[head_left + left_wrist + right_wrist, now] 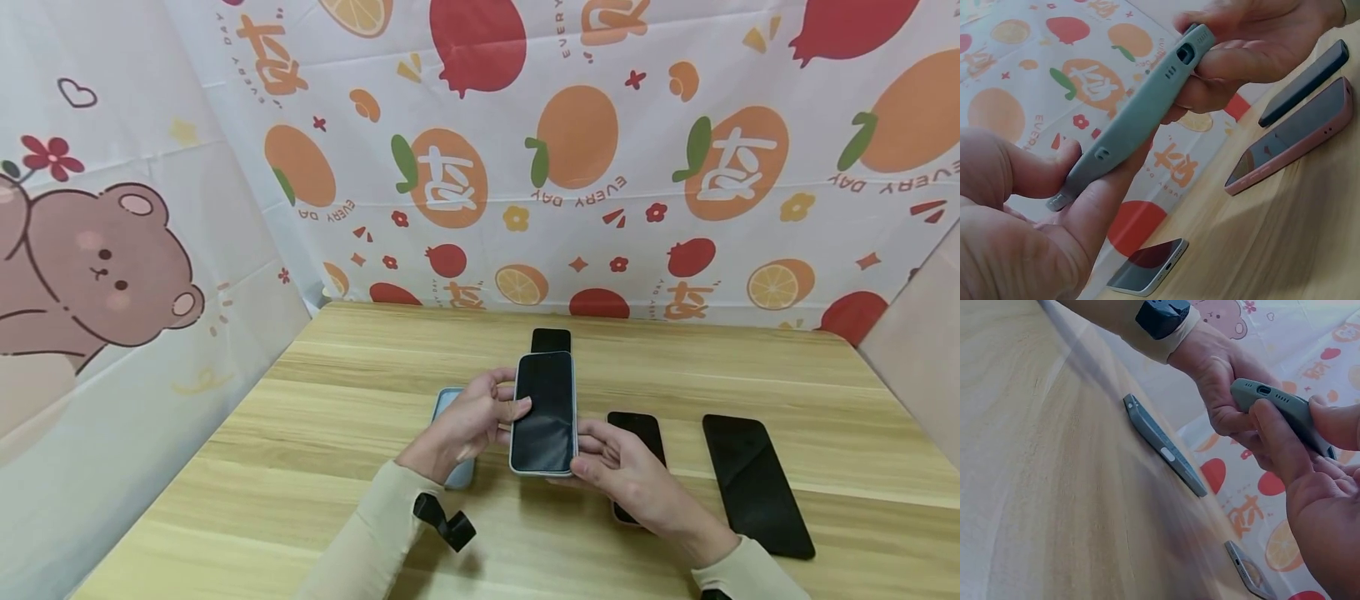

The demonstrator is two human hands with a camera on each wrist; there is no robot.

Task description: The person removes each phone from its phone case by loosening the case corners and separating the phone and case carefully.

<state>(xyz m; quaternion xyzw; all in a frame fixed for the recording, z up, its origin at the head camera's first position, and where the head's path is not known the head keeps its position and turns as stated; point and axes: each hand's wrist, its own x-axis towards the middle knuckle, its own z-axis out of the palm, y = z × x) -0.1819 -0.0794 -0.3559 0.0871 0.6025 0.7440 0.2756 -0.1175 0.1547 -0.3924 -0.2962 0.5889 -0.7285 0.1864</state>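
Note:
Both hands hold a phone in a grey-blue case [544, 412] above the middle of the table, its dark screen facing up. My left hand [474, 417] grips its left side, thumb on the screen's edge. At the lower right corner, my right hand [626, 467] pinches the phone, with fingers under it. The left wrist view shows the case edge-on [1141, 112], its port cutout by the right hand's fingers. Partly hidden beneath the left hand, a light blue phone case [461, 477] lies on the table; the right wrist view shows its side [1163, 447].
Behind the held phone lies a small dark-screened phone [551, 340]. A pink-edged phone [637, 429] lies partly under the right hand, and a larger dark phone [757, 487] farther right. A fruit-printed cloth [577, 137] hangs behind the wooden table [315, 433].

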